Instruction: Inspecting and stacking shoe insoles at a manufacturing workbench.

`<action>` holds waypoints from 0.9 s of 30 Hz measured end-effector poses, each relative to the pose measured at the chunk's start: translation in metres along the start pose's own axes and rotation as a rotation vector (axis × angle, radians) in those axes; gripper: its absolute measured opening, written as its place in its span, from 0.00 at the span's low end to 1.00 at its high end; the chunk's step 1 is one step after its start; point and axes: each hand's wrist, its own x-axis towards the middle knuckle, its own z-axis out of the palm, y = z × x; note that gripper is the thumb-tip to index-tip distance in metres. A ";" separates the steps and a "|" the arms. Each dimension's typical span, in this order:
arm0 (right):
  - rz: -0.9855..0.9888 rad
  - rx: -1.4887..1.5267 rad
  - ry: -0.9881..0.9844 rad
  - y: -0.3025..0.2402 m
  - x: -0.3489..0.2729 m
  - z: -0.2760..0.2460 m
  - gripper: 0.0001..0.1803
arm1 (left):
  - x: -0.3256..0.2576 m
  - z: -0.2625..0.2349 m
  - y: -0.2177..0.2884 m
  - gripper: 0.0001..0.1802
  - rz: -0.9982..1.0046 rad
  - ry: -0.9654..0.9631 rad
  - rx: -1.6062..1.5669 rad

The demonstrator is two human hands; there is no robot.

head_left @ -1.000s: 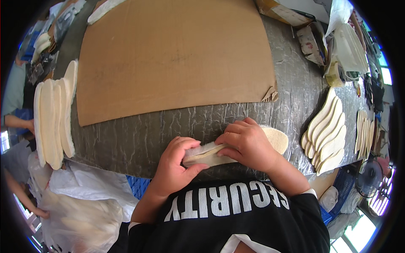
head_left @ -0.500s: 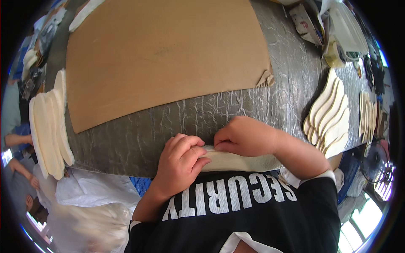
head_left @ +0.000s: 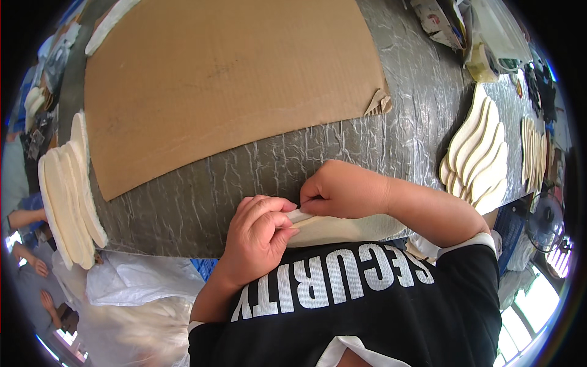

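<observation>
A cream, soft-looking insole [head_left: 348, 229] lies along the table's near edge, close against my black shirt. My left hand [head_left: 255, 235] pinches its left end between thumb and fingers. Just to the right, my right hand [head_left: 342, 191] is closed with its fingertips at the insole's far edge. Between the two hands a pale upper layer shows, slightly parted from the layer below. The right fingertips are curled under, so their exact grip is partly hidden.
A brown cardboard sheet [head_left: 232, 92] covers much of the grey, wrinkled table top [head_left: 183, 214]. Stacked insoles [head_left: 70, 199] sit at the left edge, and a fanned pile of insoles [head_left: 477, 153] at the right. Plastic containers [head_left: 498, 37] stand far right. Another person's hands show at far left.
My right hand has shifted slightly left, nearer the left hand. More of the pale upper layer shows between them. The whole view has tilted a little.
</observation>
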 end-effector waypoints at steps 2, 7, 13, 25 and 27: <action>-0.122 0.116 0.110 0.006 -0.003 0.005 0.08 | 0.000 0.002 0.000 0.13 -0.016 0.000 -0.001; -0.271 0.046 0.268 0.012 -0.015 0.010 0.07 | 0.000 0.004 -0.002 0.12 -0.063 0.039 -0.075; -0.339 -0.268 0.274 0.007 -0.025 0.016 0.09 | -0.001 -0.008 -0.005 0.07 -0.256 -0.144 -0.281; -0.448 -0.360 0.455 -0.004 -0.030 0.035 0.10 | 0.038 -0.017 -0.012 0.06 -0.394 -0.648 -0.134; -0.479 -0.344 0.464 -0.007 -0.031 0.035 0.12 | 0.039 -0.012 -0.009 0.06 -0.379 -0.654 -0.019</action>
